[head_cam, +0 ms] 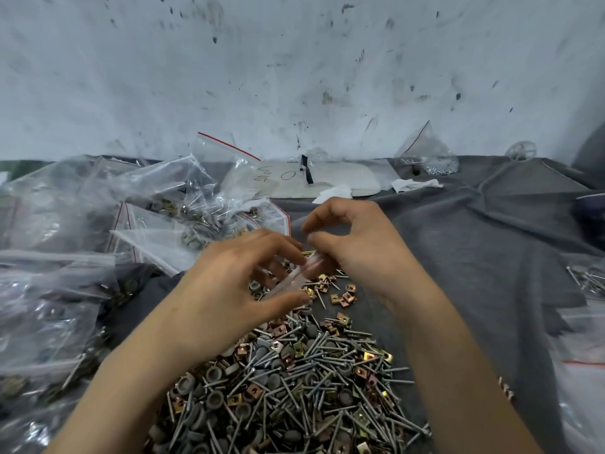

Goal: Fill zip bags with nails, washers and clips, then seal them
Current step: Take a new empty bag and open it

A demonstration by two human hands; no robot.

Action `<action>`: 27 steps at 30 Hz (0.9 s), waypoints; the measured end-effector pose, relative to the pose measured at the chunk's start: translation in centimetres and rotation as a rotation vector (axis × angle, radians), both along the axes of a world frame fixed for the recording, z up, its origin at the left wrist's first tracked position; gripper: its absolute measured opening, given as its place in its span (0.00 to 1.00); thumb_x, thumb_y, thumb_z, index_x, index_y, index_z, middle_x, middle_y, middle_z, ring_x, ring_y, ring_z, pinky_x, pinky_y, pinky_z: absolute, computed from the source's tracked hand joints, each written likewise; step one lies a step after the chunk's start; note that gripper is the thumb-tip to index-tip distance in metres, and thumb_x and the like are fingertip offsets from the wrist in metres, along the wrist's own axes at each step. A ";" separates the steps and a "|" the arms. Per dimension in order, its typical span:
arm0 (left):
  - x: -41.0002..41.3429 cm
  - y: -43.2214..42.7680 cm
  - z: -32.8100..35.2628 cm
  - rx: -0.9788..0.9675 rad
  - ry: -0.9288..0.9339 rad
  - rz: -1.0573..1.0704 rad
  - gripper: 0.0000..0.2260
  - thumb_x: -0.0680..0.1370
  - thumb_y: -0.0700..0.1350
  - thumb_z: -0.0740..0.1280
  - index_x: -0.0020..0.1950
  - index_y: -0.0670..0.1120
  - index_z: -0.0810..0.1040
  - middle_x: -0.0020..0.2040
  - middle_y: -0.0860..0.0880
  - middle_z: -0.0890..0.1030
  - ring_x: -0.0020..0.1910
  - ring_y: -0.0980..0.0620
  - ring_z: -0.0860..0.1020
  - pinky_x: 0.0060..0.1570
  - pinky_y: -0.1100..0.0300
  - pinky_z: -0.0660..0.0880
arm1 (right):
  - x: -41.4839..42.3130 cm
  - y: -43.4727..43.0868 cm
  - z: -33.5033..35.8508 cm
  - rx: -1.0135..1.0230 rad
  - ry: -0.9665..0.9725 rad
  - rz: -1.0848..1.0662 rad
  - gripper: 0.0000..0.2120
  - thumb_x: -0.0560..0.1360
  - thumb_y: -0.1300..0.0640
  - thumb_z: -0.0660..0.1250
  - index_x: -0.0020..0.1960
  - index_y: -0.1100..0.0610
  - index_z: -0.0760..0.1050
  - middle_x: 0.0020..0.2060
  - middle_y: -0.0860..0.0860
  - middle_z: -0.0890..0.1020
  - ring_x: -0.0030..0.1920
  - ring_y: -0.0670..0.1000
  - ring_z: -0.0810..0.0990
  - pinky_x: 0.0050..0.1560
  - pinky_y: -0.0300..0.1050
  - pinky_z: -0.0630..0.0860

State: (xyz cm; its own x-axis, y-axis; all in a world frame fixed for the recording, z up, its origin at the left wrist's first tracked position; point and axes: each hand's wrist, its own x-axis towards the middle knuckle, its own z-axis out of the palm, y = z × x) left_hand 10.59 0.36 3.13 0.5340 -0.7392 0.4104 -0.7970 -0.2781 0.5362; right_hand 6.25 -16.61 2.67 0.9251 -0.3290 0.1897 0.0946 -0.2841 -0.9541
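Two hands are hovering over the grey cloth (458, 257): your left hand (242, 283) is pinching one end of a small clear zip bag (294, 277), your right hand (355, 247) is gripping the other. The pile of nails, washers and clips (294, 388) is lying at six o'clock, filled bags (75, 224) at nine, a scuffed white wall (294, 60) at twelve.

One heap (294, 388) of nails, washers and clips, far too many to count. Just above the heap: two hands, left hand (229, 283) and right hand (357, 247), one small zip bag (294, 276) held between. Left of the heap: filled bags (98, 224) piled, well over five, exact number unclear. Beyond the heap: two crumpled tissues (414, 184), one bag of silver bits (429, 155), one clear round thing (520, 151).
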 end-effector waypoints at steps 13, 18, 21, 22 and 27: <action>1.7 0.3 -0.8 -0.288 0.376 0.190 0.06 0.70 0.38 0.74 0.35 0.45 0.81 0.39 0.43 0.83 0.38 0.46 0.80 0.42 0.53 0.77 | 0.0 -0.4 0.4 0.001 -0.102 0.131 0.04 0.70 0.63 0.74 0.41 0.56 0.80 0.38 0.59 0.82 0.36 0.50 0.81 0.40 0.42 0.81; 1.4 0.4 -0.8 -0.268 0.356 0.162 0.07 0.69 0.40 0.76 0.34 0.47 0.79 0.39 0.46 0.83 0.41 0.44 0.80 0.45 0.51 0.76 | -0.1 0.0 0.4 -0.146 -0.038 0.170 0.05 0.69 0.62 0.74 0.38 0.54 0.80 0.33 0.56 0.83 0.34 0.49 0.82 0.38 0.44 0.81; 1.1 0.3 -0.7 -0.278 0.324 0.109 0.07 0.67 0.48 0.74 0.37 0.47 0.79 0.36 0.44 0.80 0.39 0.39 0.78 0.43 0.45 0.75 | 0.0 0.0 0.3 -0.161 0.013 0.184 0.09 0.70 0.66 0.70 0.35 0.53 0.79 0.28 0.50 0.81 0.31 0.46 0.80 0.34 0.36 0.76; 1.0 0.3 -0.7 -0.266 0.298 0.092 0.09 0.68 0.50 0.75 0.39 0.47 0.78 0.35 0.45 0.80 0.38 0.38 0.78 0.42 0.42 0.76 | 0.1 0.0 0.2 -0.169 0.033 0.179 0.09 0.70 0.66 0.69 0.34 0.54 0.79 0.26 0.48 0.80 0.30 0.45 0.80 0.33 0.36 0.75; 0.9 0.3 -0.5 -0.241 0.228 0.021 0.05 0.72 0.44 0.66 0.46 0.51 0.78 0.39 0.53 0.80 0.39 0.46 0.79 0.45 0.44 0.77 | -0.2 -0.5 0.2 -0.140 0.114 0.148 0.06 0.68 0.66 0.68 0.32 0.63 0.76 0.24 0.51 0.80 0.27 0.48 0.80 0.27 0.33 0.71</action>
State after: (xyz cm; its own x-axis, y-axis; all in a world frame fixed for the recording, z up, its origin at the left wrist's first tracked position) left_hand 11.44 0.62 2.66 0.6464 -0.6232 0.4402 -0.6445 -0.1370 0.7522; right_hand 6.06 -17.09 2.85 0.9794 -0.1660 0.1154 0.0388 -0.4057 -0.9132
